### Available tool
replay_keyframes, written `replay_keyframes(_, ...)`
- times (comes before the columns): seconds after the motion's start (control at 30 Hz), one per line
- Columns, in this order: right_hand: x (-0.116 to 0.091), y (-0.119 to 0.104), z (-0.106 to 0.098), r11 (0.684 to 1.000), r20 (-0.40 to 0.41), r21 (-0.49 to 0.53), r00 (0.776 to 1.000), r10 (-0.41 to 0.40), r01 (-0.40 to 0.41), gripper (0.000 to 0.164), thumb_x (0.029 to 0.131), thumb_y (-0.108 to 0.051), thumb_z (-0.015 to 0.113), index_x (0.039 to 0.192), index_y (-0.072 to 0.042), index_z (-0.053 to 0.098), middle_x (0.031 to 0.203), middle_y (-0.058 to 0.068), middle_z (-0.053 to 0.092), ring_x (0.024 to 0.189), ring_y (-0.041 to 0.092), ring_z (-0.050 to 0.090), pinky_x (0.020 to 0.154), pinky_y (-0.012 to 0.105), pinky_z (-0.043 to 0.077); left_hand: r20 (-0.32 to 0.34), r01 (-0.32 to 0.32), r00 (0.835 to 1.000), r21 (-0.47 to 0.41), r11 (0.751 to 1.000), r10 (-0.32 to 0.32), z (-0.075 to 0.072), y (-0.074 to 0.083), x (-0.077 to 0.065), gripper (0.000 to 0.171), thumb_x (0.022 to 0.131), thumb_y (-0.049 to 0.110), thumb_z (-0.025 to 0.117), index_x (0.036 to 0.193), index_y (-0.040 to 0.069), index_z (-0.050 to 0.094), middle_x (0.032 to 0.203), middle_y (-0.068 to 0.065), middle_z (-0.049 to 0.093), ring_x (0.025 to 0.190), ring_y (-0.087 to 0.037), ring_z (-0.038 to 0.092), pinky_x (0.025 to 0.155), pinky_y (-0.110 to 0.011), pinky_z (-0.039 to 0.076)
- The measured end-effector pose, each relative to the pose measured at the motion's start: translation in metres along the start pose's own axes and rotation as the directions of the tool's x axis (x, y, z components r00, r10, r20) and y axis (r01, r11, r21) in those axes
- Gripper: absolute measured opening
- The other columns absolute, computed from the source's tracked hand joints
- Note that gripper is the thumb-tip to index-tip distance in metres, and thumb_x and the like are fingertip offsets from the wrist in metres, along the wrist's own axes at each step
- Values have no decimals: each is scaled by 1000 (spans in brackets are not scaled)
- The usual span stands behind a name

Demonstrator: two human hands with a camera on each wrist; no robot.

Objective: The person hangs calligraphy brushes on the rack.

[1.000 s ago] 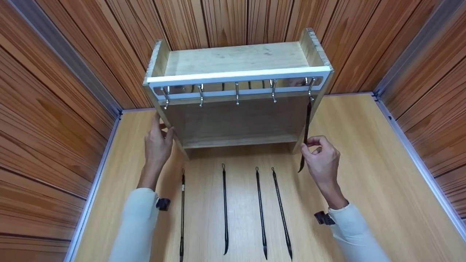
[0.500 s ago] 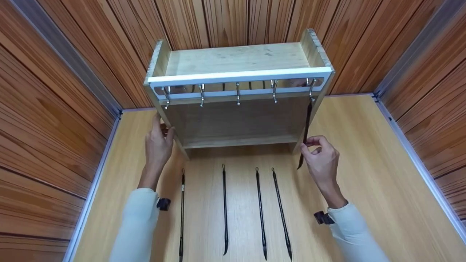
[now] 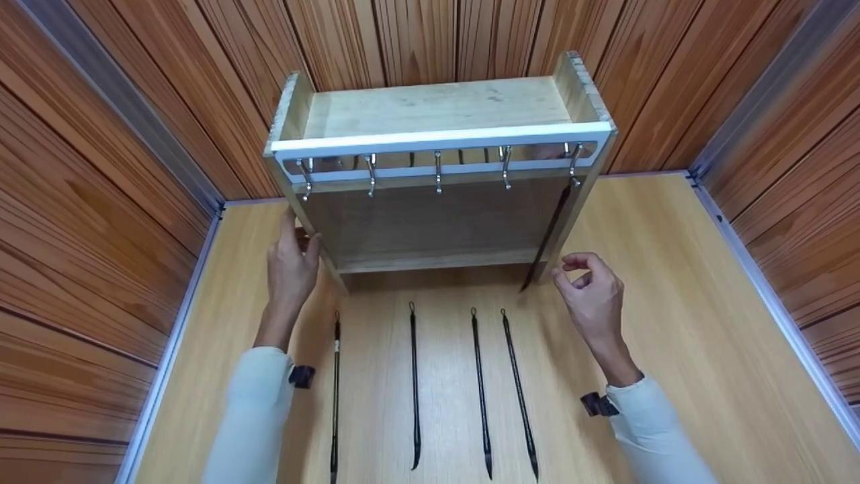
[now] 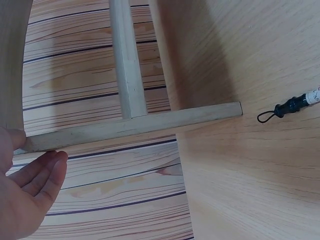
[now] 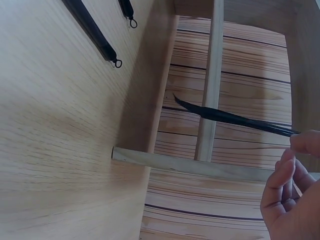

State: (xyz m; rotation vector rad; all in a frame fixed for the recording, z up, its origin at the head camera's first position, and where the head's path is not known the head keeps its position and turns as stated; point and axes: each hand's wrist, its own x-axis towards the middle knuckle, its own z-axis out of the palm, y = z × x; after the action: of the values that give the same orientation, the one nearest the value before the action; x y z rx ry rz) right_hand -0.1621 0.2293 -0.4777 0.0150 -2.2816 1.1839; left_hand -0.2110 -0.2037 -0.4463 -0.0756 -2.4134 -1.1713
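Observation:
A small wooden shelf [image 3: 437, 111] has a white front rail [image 3: 430, 138] with several metal hooks. My left hand [image 3: 292, 262] holds the shelf's left side panel [image 4: 85, 136], thumb on one face and fingers on the other. From the rightmost hook [image 3: 574, 165] hangs a dark calligraphy brush [image 3: 547, 232], slanting with its tip toward the left. Just right of the brush, my right hand [image 3: 592, 289] has its fingers loosely curled, thumb and forefinger apart, with nothing between them. In the right wrist view, the hanging brush [image 5: 240, 121] overlaps the thumb.
Several more brushes lie on the wooden table in front of the shelf: one at left [image 3: 336, 396], one in the middle [image 3: 415, 390] and a pair at right, the nearer of them a black brush [image 3: 482, 396]. Wood-panelled walls [image 3: 87, 222] enclose the table.
My right thumb and forefinger have let go of the hanging brush, and its lower end has swung left, away from the hand. The left hand stays on the shelf panel.

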Motion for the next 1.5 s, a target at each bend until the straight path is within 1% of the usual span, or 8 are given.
replay_keyframes(0.13,-2,0,-1,1000,11,5,1000,17,-17,21,84,-4,79,103,0,70,90,7,70,58,13,53,52,17,38,8,19,1000,-15,1000,-19,0,1,0,60,102,9,56,156,10,29,121,-19,66,101,-29,67,81,-43,56)
replay_keyframes(0.33,-7,0,-4,997,56,57,997,50,-53,26,84,-5,79,108,0,69,94,8,71,56,11,54,49,17,38,5,17,1000,-16,1000,-17,0,1,1,58,102,8,57,154,7,32,124,-20,64,102,-32,66,81,-46,55)
replay_keyframes(0.63,-17,-4,-10,987,145,65,980,134,-144,30,86,-7,78,114,-2,68,102,11,71,61,12,57,49,19,40,22,44,999,-11,999,-44,-1,1,-1,60,102,9,56,156,10,30,124,-20,63,100,-31,66,81,-44,55)
replay_keyframes(1.0,-32,-11,-21,973,227,60,952,203,-222,32,94,-16,72,123,-4,64,109,9,69,83,20,60,70,18,46,28,53,998,-4,999,-53,-1,1,0,59,103,10,55,157,11,29,123,-19,64,97,-30,66,78,-43,56)
replay_keyframes(1.13,-38,-9,-25,964,259,60,937,236,-260,34,95,-18,71,125,-4,63,113,12,68,90,20,60,75,19,45,25,57,998,-2,998,-56,-1,0,-1,59,103,10,56,156,11,30,123,-19,64,98,-30,67,79,-43,56)
replay_keyframes(1.27,-43,-6,-27,953,299,40,914,274,-299,37,96,-20,69,129,-4,60,118,14,66,96,22,59,79,24,45,12,20,1000,-7,1000,-20,0,-1,-1,59,102,8,57,155,7,31,120,-22,65,97,-32,68,78,-45,56)
replay_keyframes(1.4,-47,-2,-29,937,351,16,879,321,-348,42,97,-24,68,133,-6,58,126,15,61,101,28,58,78,32,47,3,-10,1000,-15,1000,10,0,-1,-1,58,101,7,57,154,6,32,119,-23,66,95,-32,69,76,-44,57)
replay_keyframes(1.5,-50,1,-30,920,383,-1,849,363,-393,46,97,-27,68,137,-7,55,130,16,57,99,31,57,74,33,49,4,-13,1000,-27,1000,13,0,0,-1,59,101,6,57,154,7,32,120,-23,65,95,-32,69,75,-44,57)
